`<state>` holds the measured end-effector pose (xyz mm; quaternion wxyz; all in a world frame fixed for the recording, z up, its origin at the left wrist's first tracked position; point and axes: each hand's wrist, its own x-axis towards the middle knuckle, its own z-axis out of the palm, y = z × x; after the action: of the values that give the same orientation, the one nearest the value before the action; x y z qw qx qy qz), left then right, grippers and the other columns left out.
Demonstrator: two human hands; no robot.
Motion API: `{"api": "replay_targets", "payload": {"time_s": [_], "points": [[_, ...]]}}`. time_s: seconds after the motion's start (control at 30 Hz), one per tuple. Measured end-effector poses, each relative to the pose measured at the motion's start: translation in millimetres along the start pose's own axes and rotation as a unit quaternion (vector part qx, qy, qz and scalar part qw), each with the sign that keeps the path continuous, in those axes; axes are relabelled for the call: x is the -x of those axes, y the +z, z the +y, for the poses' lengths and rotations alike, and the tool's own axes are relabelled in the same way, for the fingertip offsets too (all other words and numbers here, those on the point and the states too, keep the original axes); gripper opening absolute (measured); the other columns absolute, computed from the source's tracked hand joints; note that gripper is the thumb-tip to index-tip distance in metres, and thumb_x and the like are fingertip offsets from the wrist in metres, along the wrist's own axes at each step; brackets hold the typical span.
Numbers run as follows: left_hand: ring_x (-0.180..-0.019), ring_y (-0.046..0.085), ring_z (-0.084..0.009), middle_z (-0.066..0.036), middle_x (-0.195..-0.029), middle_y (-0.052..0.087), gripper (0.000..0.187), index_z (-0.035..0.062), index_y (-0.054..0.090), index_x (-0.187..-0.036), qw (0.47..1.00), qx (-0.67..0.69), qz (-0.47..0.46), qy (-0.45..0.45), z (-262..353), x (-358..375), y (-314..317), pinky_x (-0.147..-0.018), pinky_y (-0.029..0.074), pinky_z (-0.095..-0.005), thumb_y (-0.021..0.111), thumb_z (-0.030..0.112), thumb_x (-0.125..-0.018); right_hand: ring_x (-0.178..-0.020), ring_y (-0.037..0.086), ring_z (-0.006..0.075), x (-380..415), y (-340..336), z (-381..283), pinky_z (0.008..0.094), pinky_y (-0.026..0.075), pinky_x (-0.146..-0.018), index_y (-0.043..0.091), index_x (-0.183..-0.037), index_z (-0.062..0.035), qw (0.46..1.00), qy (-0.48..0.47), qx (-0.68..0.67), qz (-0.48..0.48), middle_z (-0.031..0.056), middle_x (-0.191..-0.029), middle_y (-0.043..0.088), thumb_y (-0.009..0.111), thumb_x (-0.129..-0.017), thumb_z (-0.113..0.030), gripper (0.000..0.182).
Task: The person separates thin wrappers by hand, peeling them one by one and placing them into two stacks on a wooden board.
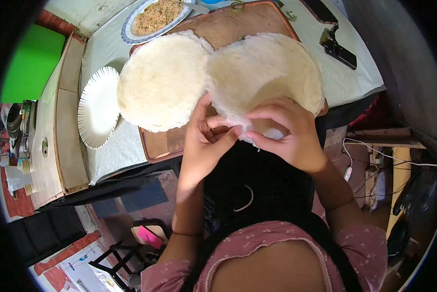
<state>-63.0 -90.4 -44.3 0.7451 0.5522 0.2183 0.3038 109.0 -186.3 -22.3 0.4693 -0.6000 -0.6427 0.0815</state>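
Note:
Two stacks of thin, round, pale wrappers lie side by side on a brown wooden board: a left stack (162, 80) and a right stack (265, 65), their edges meeting in the middle. At the near edge of the right stack, my left hand (206, 141) pinches a translucent, ragged bit of a spring roll wrapper (245, 127) between thumb and fingers. My right hand (289, 131) grips the same edge from the other side, thumb and forefinger curled close to the left thumb. The curled right hand casts a shadow over the stack.
Beyond the left stack stands a blue-rimmed plate (126, 31) of minced filling with a spoon (196, 7). A white fluted paper plate (99, 109) sits at left on the white-covered table. The wooden board (162, 148) reaches the near edge. A phone (318, 9) and a black device (342, 51) lie right.

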Motion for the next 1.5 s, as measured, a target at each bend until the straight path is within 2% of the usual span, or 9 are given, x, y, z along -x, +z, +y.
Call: {"api": "replay_targets", "payload": {"time_s": [0.23,0.6,0.8,0.93,1.13,1.2,1.27,1.4,1.5], "points": [[-0.099,0.067,-0.0164,-0.013,-0.102,0.07,0.082,0.0022,0.019,-0.151,0.998,-0.026,0.031,0.038,-9.6,3.6,6.9,-0.086,0.055,-0.0295,0.061,-0.016,-0.083,-0.076,0.062,0.031,-0.4,10.9,1.3,0.041,0.049,-0.069,0.064,-0.09,-0.0084,0.996,-0.031,0.058,0.054,0.0084,-0.082,0.063,0.076,-0.075,-0.01,0.019],[-0.089,0.066,-0.0127,-0.006,-0.093,0.065,0.079,0.0018,0.026,-0.15,0.997,-0.057,0.049,0.023,-8.4,4.5,8.1,-0.078,0.056,-0.0258,0.063,-0.016,-0.082,-0.075,0.061,0.0349,-7.0,-1.7,1.6,0.043,0.047,-0.066,0.06,-0.094,-0.0046,0.998,0.009,0.067,0.016,0.0135,-0.082,0.06,0.066,-0.083,-0.002,0.013],[-0.087,0.061,-0.0087,-0.004,-0.092,0.06,0.082,0.0025,0.023,-0.15,0.988,-0.069,0.135,0.039,5.3,-9.5,36.8,-0.072,0.054,-0.0227,0.066,-0.013,-0.083,-0.077,0.06,0.0351,-6.4,-0.3,-0.4,0.0435,0.047,-0.068,0.059,-0.099,-0.0044,0.998,-0.008,0.065,-0.007,0.0136,-0.086,0.059,0.065,-0.083,-0.002,0.017],[-0.106,0.062,-0.0191,-0.018,-0.122,0.062,0.08,0.0006,0.02,-0.15,0.989,-0.102,0.088,0.063,-4.9,-11.0,28.8,-0.086,0.051,-0.0281,0.067,-0.006,-0.086,-0.079,0.06,0.0351,-4.3,-1.1,-1.0,0.0443,0.047,-0.07,0.059,-0.101,-0.0044,0.997,0.008,0.075,-0.019,0.0137,-0.088,0.059,0.067,-0.081,-0.004,0.022],[-0.108,0.061,-0.0188,-0.018,-0.125,0.06,0.08,0.0018,0.019,-0.152,0.987,-0.117,0.083,0.075,1.3,-7.9,32.5,-0.087,0.051,-0.0283,0.065,-0.008,-0.086,-0.081,0.06,0.0362,1.7,-1.5,-4.8,0.0461,0.046,-0.072,0.06,-0.1,-0.0035,0.997,0.01,0.072,0.011,0.0142,-0.087,0.059,0.067,-0.081,-0.007,0.02],[-0.109,0.061,-0.0184,-0.018,-0.125,0.06,0.081,0.002,0.018,-0.152,0.984,-0.134,0.074,0.092,1.3,-6.6,33.3,-0.086,0.051,-0.028,0.064,-0.009,-0.086,-0.081,0.06,0.037,4.1,-4.8,-2.9,0.0461,0.046,-0.071,0.06,-0.097,-0.0027,0.997,0.023,0.066,-0.026,0.015,-0.086,0.06,0.066,-0.082,-0.007,0.017],[-0.102,0.062,-0.0165,-0.017,-0.12,0.061,0.083,0.0034,0.016,-0.153,0.976,-0.179,0.093,0.084,-2.6,-4.2,29.6,-0.081,0.051,-0.0259,0.064,-0.01,-0.086,-0.081,0.06,0.0379,4.9,-7.2,-1.5,0.0464,0.046,-0.07,0.06,-0.095,-0.002,0.997,0.034,0.06,-0.037,0.0158,-0.085,0.06,0.065,-0.084,-0.007,0.013],[-0.072,0.045,-0.006,0.0,-0.085,0.045,0.091,0.0109,0.012,-0.156,0.964,-0.225,0.127,0.06,4.3,0.6,29.4,-0.057,0.043,-0.0187,0.065,-0.01,-0.085,-0.08,0.059,0.0395,-2.6,-11.2,0.0,0.0471,0.045,-0.068,0.059,-0.092,-0.0016,0.998,0.047,0.044,-0.02,0.0175,-0.084,0.059,0.062,-0.086,-0.006,0.008],[-0.072,0.047,-0.0055,0.0,-0.086,0.046,0.094,0.0116,0.006,-0.156,0.962,-0.234,0.115,0.077,4.8,-1.1,21.7,-0.058,0.043,-0.0183,0.064,-0.01,-0.086,-0.08,0.059,0.0405,-6.7,-10.0,-1.8,0.0473,0.045,-0.068,0.057,-0.092,-0.0017,0.998,0.054,0.037,-0.01,0.0183,-0.084,0.059,0.059,-0.089,-0.006,0.006]]}}
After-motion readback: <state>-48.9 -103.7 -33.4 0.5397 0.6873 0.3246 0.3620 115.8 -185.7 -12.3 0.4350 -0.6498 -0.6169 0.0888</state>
